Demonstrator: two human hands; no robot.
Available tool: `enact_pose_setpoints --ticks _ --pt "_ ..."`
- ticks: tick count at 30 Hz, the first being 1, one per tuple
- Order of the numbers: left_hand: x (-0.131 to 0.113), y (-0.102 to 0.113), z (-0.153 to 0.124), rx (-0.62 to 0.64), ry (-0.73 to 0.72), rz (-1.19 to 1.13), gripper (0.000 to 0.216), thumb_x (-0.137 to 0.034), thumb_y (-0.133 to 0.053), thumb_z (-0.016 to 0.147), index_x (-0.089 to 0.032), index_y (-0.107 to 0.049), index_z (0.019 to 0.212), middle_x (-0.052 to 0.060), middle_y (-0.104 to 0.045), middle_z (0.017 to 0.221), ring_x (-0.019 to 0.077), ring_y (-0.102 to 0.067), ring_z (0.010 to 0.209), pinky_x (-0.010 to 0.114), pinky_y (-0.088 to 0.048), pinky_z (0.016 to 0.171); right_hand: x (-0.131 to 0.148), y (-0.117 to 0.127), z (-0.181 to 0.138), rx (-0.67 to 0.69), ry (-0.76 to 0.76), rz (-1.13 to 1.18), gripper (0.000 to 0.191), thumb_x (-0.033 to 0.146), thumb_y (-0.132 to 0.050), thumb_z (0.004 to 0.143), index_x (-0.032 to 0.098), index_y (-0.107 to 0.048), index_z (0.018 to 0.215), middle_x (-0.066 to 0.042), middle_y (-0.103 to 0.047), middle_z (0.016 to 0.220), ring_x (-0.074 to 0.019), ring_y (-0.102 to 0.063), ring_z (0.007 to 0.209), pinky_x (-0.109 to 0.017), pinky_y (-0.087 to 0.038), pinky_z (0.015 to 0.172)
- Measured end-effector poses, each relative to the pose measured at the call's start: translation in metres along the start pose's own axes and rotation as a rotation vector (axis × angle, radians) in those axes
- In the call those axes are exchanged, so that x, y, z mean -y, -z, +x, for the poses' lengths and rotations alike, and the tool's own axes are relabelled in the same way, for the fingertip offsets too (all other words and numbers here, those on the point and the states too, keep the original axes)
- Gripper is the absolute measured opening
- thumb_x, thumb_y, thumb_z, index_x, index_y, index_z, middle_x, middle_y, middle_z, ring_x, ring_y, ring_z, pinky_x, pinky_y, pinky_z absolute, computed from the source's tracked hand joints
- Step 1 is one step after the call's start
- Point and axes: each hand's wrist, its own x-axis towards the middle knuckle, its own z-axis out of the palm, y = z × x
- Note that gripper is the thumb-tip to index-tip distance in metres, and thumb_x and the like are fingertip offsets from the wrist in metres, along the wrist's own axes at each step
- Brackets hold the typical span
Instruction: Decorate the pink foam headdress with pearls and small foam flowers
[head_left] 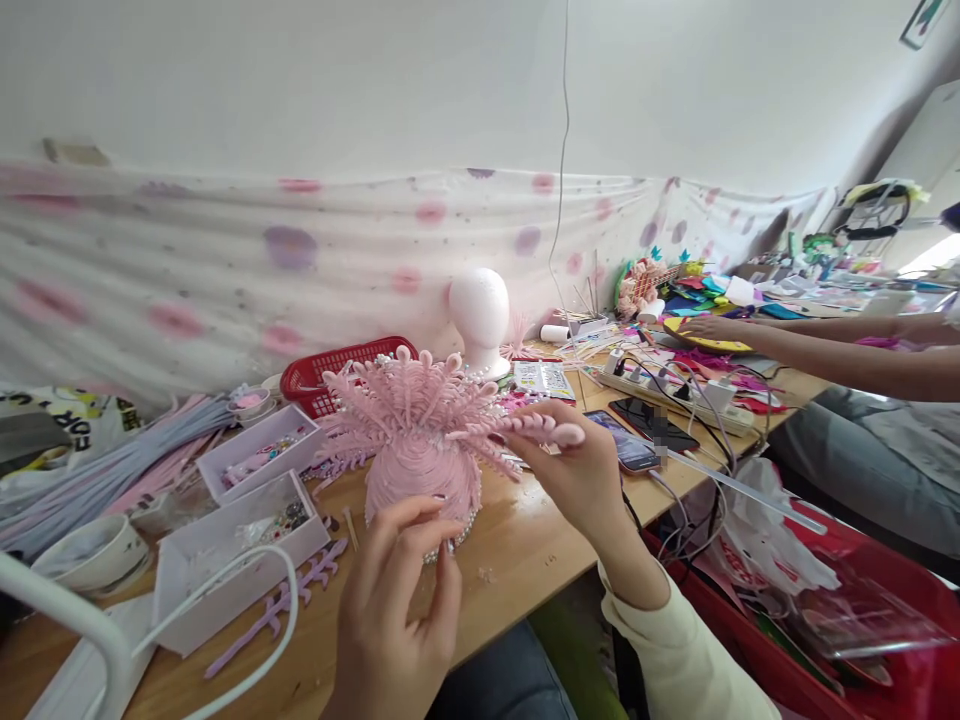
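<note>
From where I stood, both hands were busy at the pink headdress (420,440), which sat on the table (517,550) just beyond the left hand's fingertips and close by the thumb side of the right. The left hand (390,610) was low at the base, thumb and forefinger drawn to a narrow pinch on the pearl trim (444,545), the other fingers curled loosely behind. The right hand (581,480) was up at the crown's flank, fingers closed on a pink sprig (525,428) held between thumb and fingertips. That sprig lay nearly level, its long axis running straight across from the spray of stems out over the right hand. The rounded tip pointed away from the headdress, just past the right fingertips, and the root end was buried among the other stems. To my eye this step wanted a steady base: the left pinch firm so the dome did not turn, the right grip light and close to the root so the twist bent where intended and the neighbouring stems stayed unruffled. A phone (630,445) lay just beyond the right hand, and a co-worker's hand (705,327) was well apart, farther along the table.
</note>
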Motion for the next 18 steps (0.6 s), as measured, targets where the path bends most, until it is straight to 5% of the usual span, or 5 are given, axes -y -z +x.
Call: enact_pose_setpoints --ticks 7,18 --pt "0.019 0.008 -0.018 0.018 0.068 -0.001 0.023 -0.001 -0.055 0.088 -0.02 -0.063 0.096 0.004 -0.063 0.101 0.0136 -0.063 0.097 0.025 -0.049 0.089 -0.014 -0.022 0.019 0.023 -0.121 -0.117 0.012 0.027 -0.076 0.078 0.023 -0.065 0.076 0.002 -0.067 0.073 -0.0179 -0.059 0.073 -0.03 -0.041 0.067" --pt "0.028 0.0 -0.027 0.04 0.103 -0.126 0.025 0.002 -0.053 0.088 -0.021 -0.062 0.09 0.003 -0.065 0.095 0.0124 -0.063 0.091 0.024 -0.049 0.084 -0.028 -0.037 0.016 -0.008 -0.035 -0.221 0.013 0.026 -0.078 0.077 0.024 -0.065 0.074 0.003 -0.062 0.071 -0.0189 -0.056 0.075 -0.031 -0.042 0.069"
